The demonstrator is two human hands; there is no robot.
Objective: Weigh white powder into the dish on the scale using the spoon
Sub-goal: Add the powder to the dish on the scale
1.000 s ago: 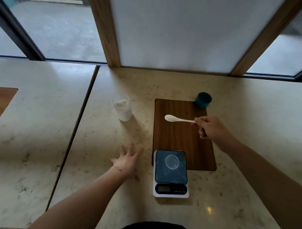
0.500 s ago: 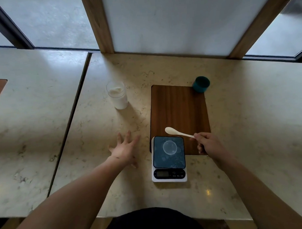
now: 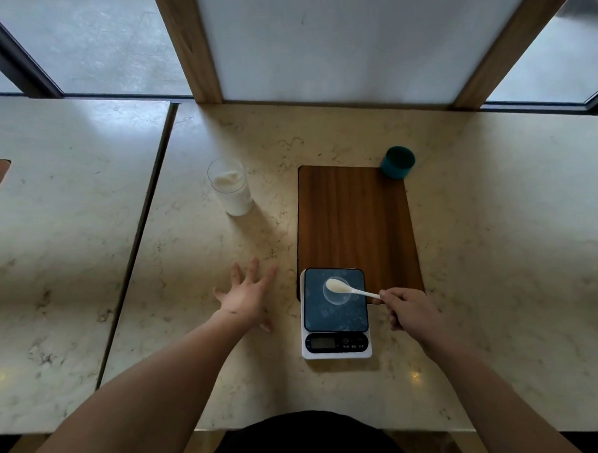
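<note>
Moved from above the board to over the dish (image 3: 336, 290) on the scale (image 3: 335, 313), near the table's front edge: spoon (image 3: 347, 288) pinched in right hand (image 3: 410, 310). Left hand (image 3: 247, 296) spread flat, holding nothing. Tipping powder probably still left; glass (image 3: 231, 186) well apart.

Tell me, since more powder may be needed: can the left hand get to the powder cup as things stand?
Probably yes. The left hand lies open and flat on the counter, holding nothing, and the powder cup stands straight ahead of it with only bare counter between them.
</note>
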